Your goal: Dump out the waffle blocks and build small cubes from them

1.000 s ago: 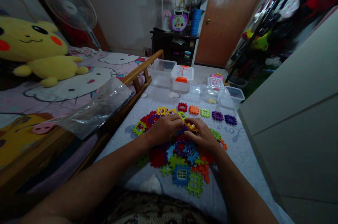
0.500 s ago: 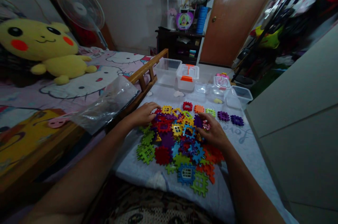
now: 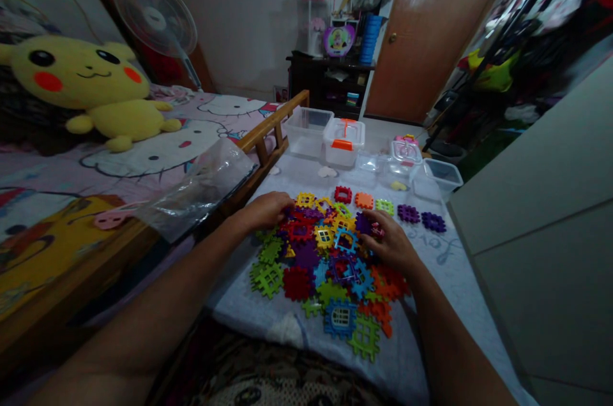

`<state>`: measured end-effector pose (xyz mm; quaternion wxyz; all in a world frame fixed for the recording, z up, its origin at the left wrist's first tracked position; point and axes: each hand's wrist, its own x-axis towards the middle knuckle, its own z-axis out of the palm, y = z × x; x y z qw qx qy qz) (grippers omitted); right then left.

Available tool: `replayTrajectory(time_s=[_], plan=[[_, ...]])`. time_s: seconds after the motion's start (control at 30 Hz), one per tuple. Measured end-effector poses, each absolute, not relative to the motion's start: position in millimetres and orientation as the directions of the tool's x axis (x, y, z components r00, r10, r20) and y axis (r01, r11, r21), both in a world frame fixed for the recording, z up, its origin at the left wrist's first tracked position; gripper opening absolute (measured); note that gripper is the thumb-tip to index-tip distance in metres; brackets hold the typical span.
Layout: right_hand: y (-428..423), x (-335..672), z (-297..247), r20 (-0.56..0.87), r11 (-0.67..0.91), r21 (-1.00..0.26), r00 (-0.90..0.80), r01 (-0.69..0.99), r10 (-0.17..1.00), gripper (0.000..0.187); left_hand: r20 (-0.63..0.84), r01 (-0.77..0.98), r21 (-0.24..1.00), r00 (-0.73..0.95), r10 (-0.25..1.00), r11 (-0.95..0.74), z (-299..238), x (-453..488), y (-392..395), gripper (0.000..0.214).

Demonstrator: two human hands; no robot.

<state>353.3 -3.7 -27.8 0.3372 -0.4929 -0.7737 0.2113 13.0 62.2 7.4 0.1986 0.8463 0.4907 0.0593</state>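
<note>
A heap of notched plastic building tiles lies before me, in red, yellow, purple, blue, green and orange. My left hand [image 3: 272, 209] rests at the heap's far left edge, its bent fingers touching the red and purple tiles [image 3: 299, 229]; the fingertips are partly hidden. On the right side, my right hand [image 3: 391, 239] has thumb and fingers apart around a purple tile [image 3: 363, 223] and a small pinkish piece [image 3: 377, 230]. Nearest me lie a blue window tile [image 3: 340, 317] and a green window tile [image 3: 364, 336].
Behind the heap runs a row of separate tiles: red [image 3: 343, 195], orange [image 3: 364, 200], light green [image 3: 384, 207] and purple [image 3: 408, 213]. Clear plastic boxes [image 3: 309, 131] stand at the table's far end. A wooden bed rail [image 3: 268, 128] borders the left, a pale cabinet [image 3: 541, 227] the right.
My left hand's fingers have drawn closer together at the heap's edge. My right hand stays by the purple tile. The whole view has shifted slightly; the tiles look unmoved.
</note>
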Motion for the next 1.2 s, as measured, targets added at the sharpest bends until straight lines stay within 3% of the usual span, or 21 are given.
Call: replayTrajectory(time_s=[0.1, 0.2, 0.47, 0.63, 0.7, 0.97, 1.2], plan=[[-3.4, 355.1, -26.7, 0.311, 0.426, -0.656, -0.291, 0.623, 0.905, 0.047, -0.093, 0.793, 0.363, 0.554, 0.828, -0.490, 10.3, 8.8, 61.7, 0.021], [-3.5, 355.5, -25.9, 0.308, 0.423, -0.651, -0.290, 0.630, 0.906, 0.048, 0.019, 0.763, 0.380, 0.559, 0.829, -0.523, 14.1, 3.4, 64.2, 0.018], [-3.3, 353.8, -27.8, 0.324, 0.407, -0.625, -0.253, 0.666, 0.912, 0.050, 0.273, 0.773, 0.445, 0.365, 0.890, -0.453, 40.9, 23.6, 55.6, 0.023], [-4.2, 351.0, -25.5, 0.394, 0.460, -0.613, -0.257, 0.643, 0.883, 0.051, 0.139, 0.523, 0.796, 0.331, 0.933, -0.304, 39.8, 70.0, 35.0, 0.032], [-5.6, 349.1, -23.5, 0.406, 0.488, -0.615, -0.281, 0.619, 0.870, 0.053, 0.090, 0.436, 0.862, 0.370, 0.925, -0.258, 32.6, 88.3, 32.6, 0.029], [-10.7, 344.2, -21.5, 0.373, 0.483, -0.643, -0.308, 0.594, 0.875, 0.058, 0.017, 0.356, 0.916, 0.432, 0.902, -0.188, 21.8, 115.9, 43.3, 0.016], [-11.1, 340.2, -19.9, 0.376, 0.494, -0.630, -0.321, 0.599, 0.869, 0.050, -0.012, 0.383, 0.902, 0.487, 0.873, -0.201, 13.5, 120.8, 47.4, 0.018]])
